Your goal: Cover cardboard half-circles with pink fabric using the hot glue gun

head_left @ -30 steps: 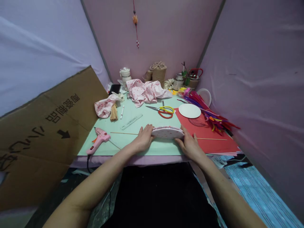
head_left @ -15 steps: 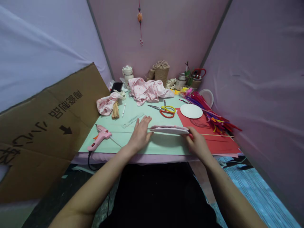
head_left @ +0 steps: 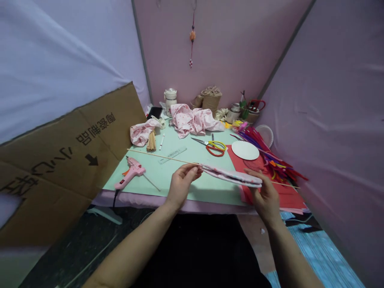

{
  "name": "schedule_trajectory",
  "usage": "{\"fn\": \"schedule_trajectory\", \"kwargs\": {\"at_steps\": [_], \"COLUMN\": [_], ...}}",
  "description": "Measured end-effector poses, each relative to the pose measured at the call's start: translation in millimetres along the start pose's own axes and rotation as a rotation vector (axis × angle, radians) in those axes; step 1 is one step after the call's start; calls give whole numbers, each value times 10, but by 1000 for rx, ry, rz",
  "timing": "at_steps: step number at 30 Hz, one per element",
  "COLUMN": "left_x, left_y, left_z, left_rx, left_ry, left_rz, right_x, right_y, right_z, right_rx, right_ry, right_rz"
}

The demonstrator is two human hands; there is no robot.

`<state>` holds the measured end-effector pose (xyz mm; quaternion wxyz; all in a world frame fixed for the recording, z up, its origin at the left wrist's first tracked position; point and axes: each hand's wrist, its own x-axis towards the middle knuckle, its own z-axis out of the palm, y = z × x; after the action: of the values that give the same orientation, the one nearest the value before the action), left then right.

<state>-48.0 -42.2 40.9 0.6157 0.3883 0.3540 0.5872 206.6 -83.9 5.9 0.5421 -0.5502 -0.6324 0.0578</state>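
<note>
Two thin discs covered in pink patterned cloth [head_left: 229, 176] are held edge-on above the table, lying face to face with a narrow gap between them. A slender wooden stick [head_left: 162, 156] sticks out past them on both sides; whether it runs between them is hidden. At their left end, my left hand [head_left: 183, 182] is closed in a pinch, close to where the stick meets the edge. My right hand [head_left: 265, 196] grips the right end, thumb and fingers on either side.
A pink glue gun [head_left: 132, 172] lies left, near a ruler [head_left: 172, 155] and a bundle of sticks [head_left: 151, 141]. Scissors [head_left: 214, 147] lie behind the discs. A white oval [head_left: 245, 150] rests on red sheets [head_left: 264, 196], beside pipe cleaners [head_left: 279, 164]. Cardboard [head_left: 72, 160] leans at left.
My left hand, open and apart before, now pinches the left end of the discs. The discs have come nearer and tilt down to the right. The view has shifted slightly.
</note>
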Motion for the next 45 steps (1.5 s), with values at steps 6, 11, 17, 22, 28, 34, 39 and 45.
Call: {"fn": "schedule_trajectory", "kwargs": {"at_steps": [6, 11, 17, 22, 28, 34, 39, 45], "left_x": [-26, -66, -97, -89, -112, -77, -22, -33], "left_y": [81, 76, 108, 121, 119, 81, 22, 5], "left_z": [89, 99, 105, 112, 122, 99, 40, -16], "left_rx": [-83, -114, -52, 8, 42, 7, -18, 148], "left_ry": [31, 33, 28, 62, 35, 51, 40, -54], "left_rz": [-138, -170, -172, -155, -77, -93, -183, -134], "right_x": [-129, -185, -218, -240, -253, -228, -205, -202], "right_y": [179, 177, 147, 186, 190, 168, 170, 123], "right_z": [60, 75, 73, 72, 55, 55, 47, 6], "right_rx": [46, 48, 51, 22, 9, 1, -39, -78], "right_ry": [6, 5, -1, -19, -23, -28, -34, -64], "right_rz": [-84, -59, -26, -45, -56, -90, -72, -65]}}
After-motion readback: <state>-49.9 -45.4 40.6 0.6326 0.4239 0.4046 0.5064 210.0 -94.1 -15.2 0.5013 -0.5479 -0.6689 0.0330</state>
